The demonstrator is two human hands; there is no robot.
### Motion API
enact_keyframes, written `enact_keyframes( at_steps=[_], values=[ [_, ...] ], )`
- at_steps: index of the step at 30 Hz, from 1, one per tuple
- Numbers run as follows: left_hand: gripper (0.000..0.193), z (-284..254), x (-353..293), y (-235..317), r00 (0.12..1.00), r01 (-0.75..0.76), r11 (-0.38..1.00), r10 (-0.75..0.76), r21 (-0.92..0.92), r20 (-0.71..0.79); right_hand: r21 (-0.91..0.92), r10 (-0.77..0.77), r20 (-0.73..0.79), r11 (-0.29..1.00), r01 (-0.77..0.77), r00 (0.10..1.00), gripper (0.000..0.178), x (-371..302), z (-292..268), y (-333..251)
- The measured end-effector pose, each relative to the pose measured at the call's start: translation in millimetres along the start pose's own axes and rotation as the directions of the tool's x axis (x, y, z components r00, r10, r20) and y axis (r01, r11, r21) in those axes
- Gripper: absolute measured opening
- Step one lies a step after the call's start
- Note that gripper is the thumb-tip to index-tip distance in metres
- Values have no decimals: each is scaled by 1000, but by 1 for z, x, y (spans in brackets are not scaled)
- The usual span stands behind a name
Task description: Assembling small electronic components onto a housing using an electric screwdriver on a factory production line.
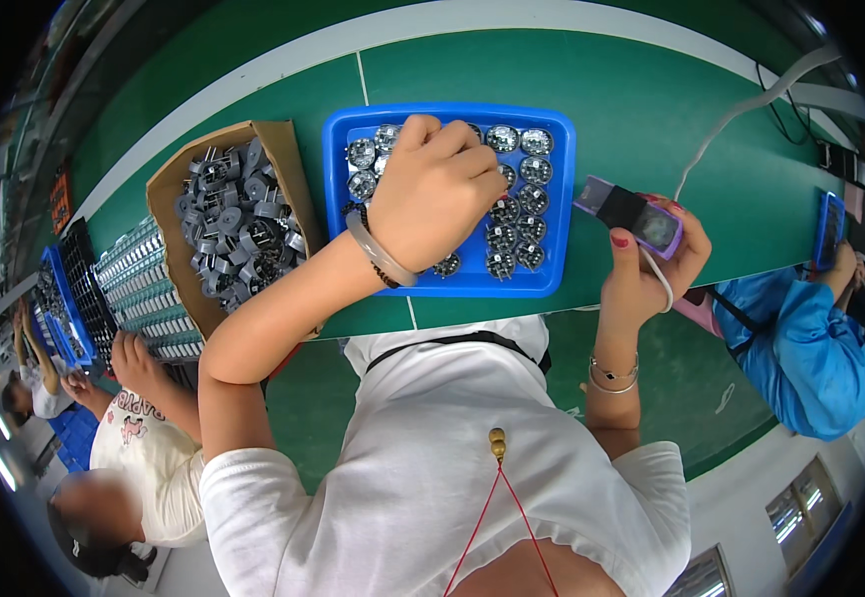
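My left hand (437, 189) is closed, knuckles up, over the blue plastic tray (568, 199). Its fingertips are hidden, and what they pinch, if anything, cannot be made out. Round metallic parts (532, 200) with shiny, clear-looking tops stand in rows in the tray. Just right of the tray, my right hand (656, 259) grips a small purple handheld device (659, 231) with a black band around its middle and a clear window. A pale grey cord (726, 124) runs to this hand from the upper right and loops below the device.
Left of the tray stands an open cardboard box (298, 179) heaped with grey round parts with metal pins (238, 214). Beyond it lie trays of small white pieces (149, 289). Co-workers sit on both sides, one in a blue garment (800, 348). Everything rests on a green tabletop (651, 99).
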State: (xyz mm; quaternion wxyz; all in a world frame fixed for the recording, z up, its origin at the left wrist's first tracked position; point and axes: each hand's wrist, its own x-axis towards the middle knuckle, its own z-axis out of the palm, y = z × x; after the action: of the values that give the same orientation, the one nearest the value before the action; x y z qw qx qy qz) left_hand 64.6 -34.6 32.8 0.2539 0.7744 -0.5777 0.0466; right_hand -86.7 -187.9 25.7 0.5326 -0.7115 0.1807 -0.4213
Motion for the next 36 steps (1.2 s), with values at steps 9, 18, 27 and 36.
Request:
enact_keyframes(
  at_steps=[9,18,27,36],
  values=[
    [16,-4,6,-5,999,39,990,-35,-139,26,-50,-32,200,998,42,979,58,2,5,0],
    [15,-3,19,-20,997,-25,996,18,89,80,-178,-66,336,975,133,940,53,12,15,-2],
    [14,-22,18,7,999,-33,992,29,-123,-34,-127,-65,344,985,115,937,54,13,16,-5],
    [6,0,20,-22,999,-24,999,23,30,29,-45,-110,81,992,114,991,55,8,11,-6]
  ],
)
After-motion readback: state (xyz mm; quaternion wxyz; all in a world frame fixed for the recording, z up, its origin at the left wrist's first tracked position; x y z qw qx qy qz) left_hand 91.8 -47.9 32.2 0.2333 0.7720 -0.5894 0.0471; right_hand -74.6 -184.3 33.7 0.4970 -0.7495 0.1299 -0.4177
